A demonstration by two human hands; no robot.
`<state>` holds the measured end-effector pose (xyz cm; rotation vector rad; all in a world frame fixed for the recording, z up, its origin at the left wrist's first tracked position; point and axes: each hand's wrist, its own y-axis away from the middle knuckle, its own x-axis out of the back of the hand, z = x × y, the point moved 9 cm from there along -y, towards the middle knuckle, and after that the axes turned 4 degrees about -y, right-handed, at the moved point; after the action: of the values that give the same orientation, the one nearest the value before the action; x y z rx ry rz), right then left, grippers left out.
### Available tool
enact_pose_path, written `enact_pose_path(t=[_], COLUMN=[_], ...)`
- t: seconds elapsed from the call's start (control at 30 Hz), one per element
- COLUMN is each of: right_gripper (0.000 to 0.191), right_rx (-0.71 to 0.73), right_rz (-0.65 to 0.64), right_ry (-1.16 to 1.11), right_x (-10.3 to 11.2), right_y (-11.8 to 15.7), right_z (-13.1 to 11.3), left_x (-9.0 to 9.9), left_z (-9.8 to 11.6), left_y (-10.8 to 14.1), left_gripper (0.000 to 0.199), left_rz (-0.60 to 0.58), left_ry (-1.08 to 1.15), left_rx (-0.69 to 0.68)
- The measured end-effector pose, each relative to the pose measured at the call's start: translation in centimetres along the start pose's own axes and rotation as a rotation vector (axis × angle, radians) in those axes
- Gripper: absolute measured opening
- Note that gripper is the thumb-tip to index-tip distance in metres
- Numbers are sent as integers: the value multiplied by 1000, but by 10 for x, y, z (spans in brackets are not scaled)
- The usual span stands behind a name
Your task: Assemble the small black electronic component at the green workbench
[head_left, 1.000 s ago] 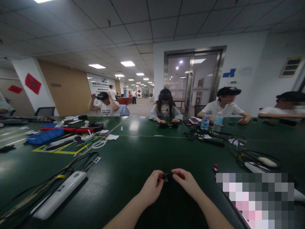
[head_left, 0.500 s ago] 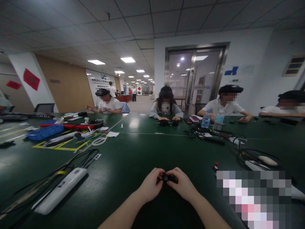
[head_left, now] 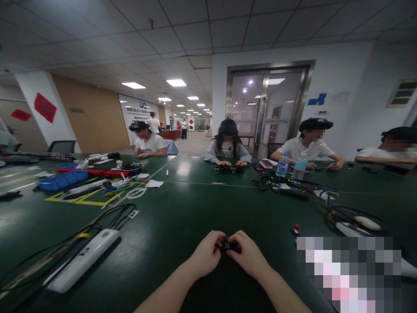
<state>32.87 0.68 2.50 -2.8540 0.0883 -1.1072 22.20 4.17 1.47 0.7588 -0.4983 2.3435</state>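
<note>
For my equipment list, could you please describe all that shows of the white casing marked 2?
The long white casing looks like smooth plastic, with rounded edges, a round mark near its far end and a dark 2. It lies slantwise on the green table, left of the left hand, untouched by it. Dark cables run alongside.

Right hand (head_left: 246, 252) now on black part (head_left: 227, 245); sign-side person (head_left: 150, 144) lowered arms.

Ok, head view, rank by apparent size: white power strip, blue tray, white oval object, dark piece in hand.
1. White power strip
2. Blue tray
Smallest, too close to rank: white oval object and dark piece, which is partly hidden.
</note>
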Motion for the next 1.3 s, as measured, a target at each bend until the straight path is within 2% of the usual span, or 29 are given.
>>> enact_pose_path(t=[0.27, 0.43, 0.67, 0.8, 0.93, 1.03, 1.17, 1.3], right_gripper=[12, 12, 15, 17, 23, 24, 20, 20], right_rx=[28, 40, -16, -60, -175, -206, -188, -200], right_rz=[-17, -18, 19, 114, 330, 433, 475, 459], right_ry=[-22, -2, -58, -300, -641, -912, -1158, -1227], right_x=[-1, -2, 1, 11, 35, 47, 53, 50], right_y=[2, 1, -1, -5, -3, 0, 4, 4], right_z=[-6, -6, -1, 11, 43, 60, 63, 59], left_x=[1, -4, -5, -6, -6, -9, -8, -8], left_z=[0, -9, -14, -12, -18, -24, -26, -26], left_y=[2, -2, -4, -2, -2, -3, -3, -2], left_gripper=[42, 45, 47, 46, 49, 50, 49, 49], left_rz=[-33, -42, -31, -64, -65, -75, -69, -71], left_ry=[30, 30, 60, 64, 59, 66, 74, 69], left_rx=[24, 26, 8, 18, 30, 41, 35, 38])
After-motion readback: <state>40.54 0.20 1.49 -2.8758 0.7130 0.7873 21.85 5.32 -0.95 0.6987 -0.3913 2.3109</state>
